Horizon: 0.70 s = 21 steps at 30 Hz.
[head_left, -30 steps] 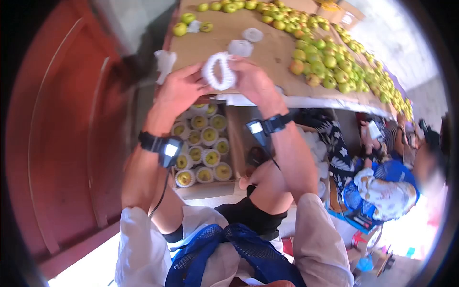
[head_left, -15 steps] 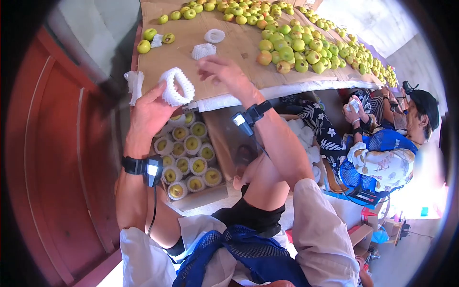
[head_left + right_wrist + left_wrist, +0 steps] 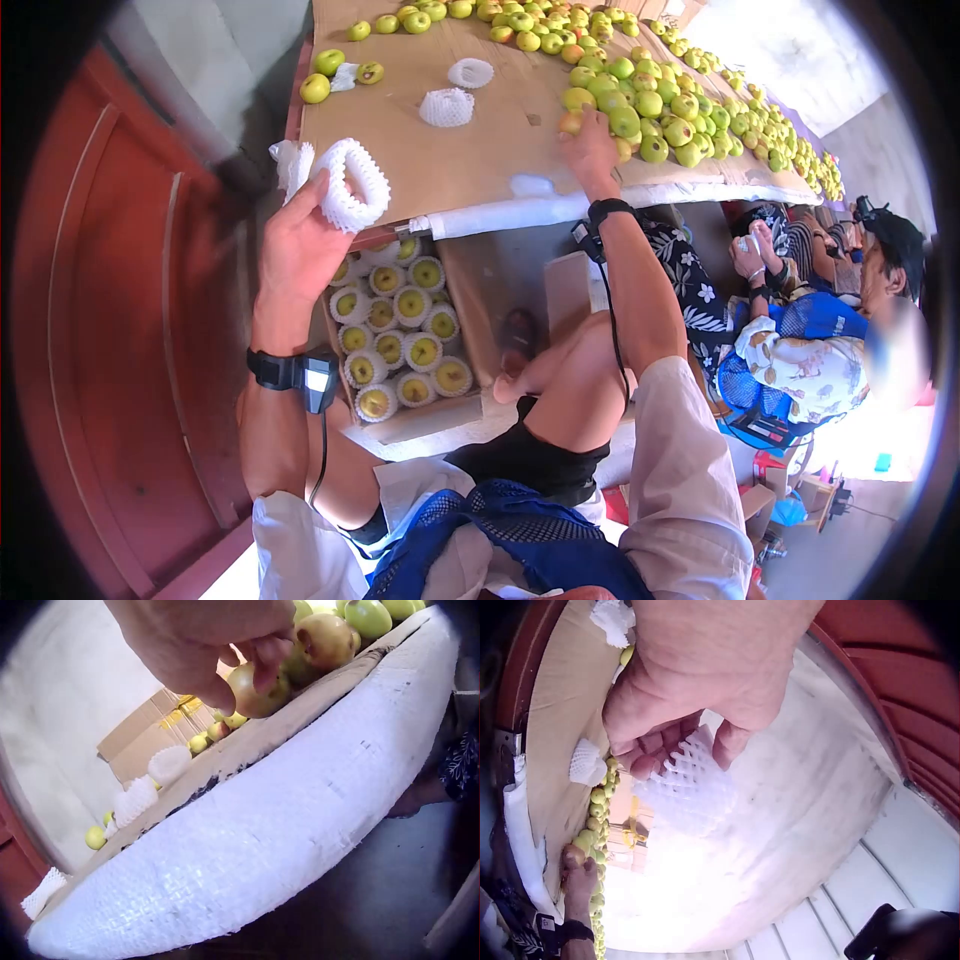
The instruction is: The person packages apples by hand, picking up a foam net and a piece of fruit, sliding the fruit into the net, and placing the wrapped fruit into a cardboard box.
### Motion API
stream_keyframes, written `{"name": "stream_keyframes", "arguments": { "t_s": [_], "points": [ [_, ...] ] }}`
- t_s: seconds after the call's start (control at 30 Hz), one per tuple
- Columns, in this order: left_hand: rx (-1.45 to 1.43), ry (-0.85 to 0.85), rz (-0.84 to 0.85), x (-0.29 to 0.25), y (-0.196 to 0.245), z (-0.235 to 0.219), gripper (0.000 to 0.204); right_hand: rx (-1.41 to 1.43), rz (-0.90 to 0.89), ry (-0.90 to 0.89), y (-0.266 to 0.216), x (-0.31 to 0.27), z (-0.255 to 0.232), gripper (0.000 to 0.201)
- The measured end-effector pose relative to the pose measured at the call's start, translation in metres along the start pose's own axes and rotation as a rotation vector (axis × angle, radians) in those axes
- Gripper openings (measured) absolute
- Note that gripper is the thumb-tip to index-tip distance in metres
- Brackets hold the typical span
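Note:
My left hand (image 3: 300,240) pinches a white foam net sleeve (image 3: 352,188) near the table's left corner; its opening shows as a ring. The left wrist view shows the sleeve (image 3: 690,787) between thumb and fingers. Over at the pile of green apples (image 3: 690,110), my right hand (image 3: 592,155) reaches the near left edge. In the right wrist view, the fingers of that hand (image 3: 217,649) curl round a yellow-green apple (image 3: 257,691), beside a reddish one (image 3: 326,642).
Two foam sleeves (image 3: 446,107) lie on the cardboard-covered table (image 3: 420,160), with a few apples (image 3: 315,88) at its left. Below stands a box of sleeved apples (image 3: 412,305). Another person (image 3: 800,350) sits at the right. A red door (image 3: 130,300) is at the left.
My right hand has left the sleeve and moved right to the apple pile. My left hand has kept the sleeve and carried it left, away from where both hands held it.

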<state>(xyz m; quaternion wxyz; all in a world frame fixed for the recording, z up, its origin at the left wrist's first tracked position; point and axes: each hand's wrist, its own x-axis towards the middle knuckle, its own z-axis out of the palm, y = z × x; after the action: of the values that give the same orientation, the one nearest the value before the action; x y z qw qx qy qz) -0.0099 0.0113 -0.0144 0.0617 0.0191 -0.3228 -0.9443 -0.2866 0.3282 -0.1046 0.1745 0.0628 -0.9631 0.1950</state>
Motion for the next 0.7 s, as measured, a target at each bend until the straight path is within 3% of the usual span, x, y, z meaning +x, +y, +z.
{"name": "stream_keyframes", "arguments": {
  "t_s": [0.13,0.4,0.5,0.6,0.7],
  "points": [
    [0.038,0.015,0.024,0.000,0.005,0.007,0.037,-0.065,0.014,0.007,-0.007,0.003,-0.001,0.060],
    [0.011,0.000,0.055,0.005,0.014,0.000,0.040,0.016,0.021,0.005,-0.017,-0.006,0.001,0.061],
    [0.001,-0.011,0.082,0.008,0.017,-0.005,0.045,0.121,-0.185,0.041,-0.027,-0.018,0.011,0.069],
    [0.009,0.012,0.101,0.009,0.018,0.000,0.046,0.352,-0.325,-0.113,-0.050,-0.029,0.015,0.071],
    [0.001,-0.016,0.125,0.013,0.019,-0.002,0.047,0.961,-0.128,-0.546,-0.090,-0.053,-0.004,0.068]
  ]
}}
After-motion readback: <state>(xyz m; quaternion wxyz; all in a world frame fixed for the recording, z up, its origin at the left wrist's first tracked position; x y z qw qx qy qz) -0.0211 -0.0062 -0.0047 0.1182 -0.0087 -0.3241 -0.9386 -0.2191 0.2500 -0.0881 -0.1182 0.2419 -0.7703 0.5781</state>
